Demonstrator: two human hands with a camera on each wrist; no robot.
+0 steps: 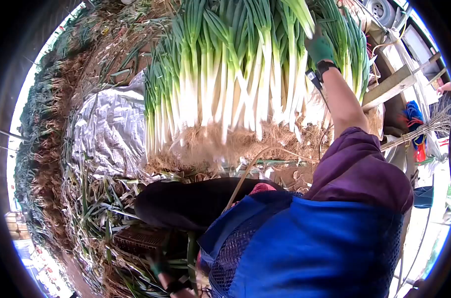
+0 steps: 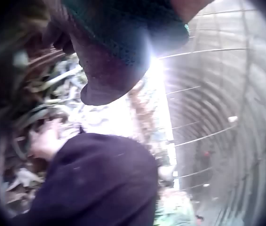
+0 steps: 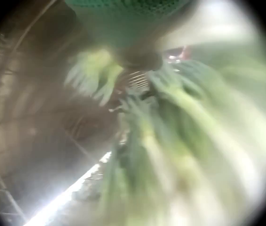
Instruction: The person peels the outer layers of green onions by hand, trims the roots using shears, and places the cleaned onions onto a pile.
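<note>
My right hand (image 1: 320, 48), in a green glove, grips a green onion (image 1: 300, 14) at the far end of a wide bundle of long green onions (image 1: 225, 74). White stalks and brown roots point toward me, green leaves away. The right wrist view is blurred; leaves of the gripped onion (image 3: 95, 73) stick out past the glove, above the bundled ones. Low at the left, my left hand (image 1: 159, 268) is blurred over leaf scraps and a brown crate (image 1: 138, 239). The left wrist view has its gloved thumb (image 2: 107, 82) hanging down, with no object visible in the hand.
A silvery sheet (image 1: 106, 129) lies left of the bundle, with leaf litter (image 1: 94, 198) below it. My bent leg (image 1: 186, 201) is between the bundle and the crate. A tan hose (image 1: 258, 158) curves past the roots. Wooden beams (image 1: 392, 89) stand at the right, near another person's hand (image 1: 446, 87).
</note>
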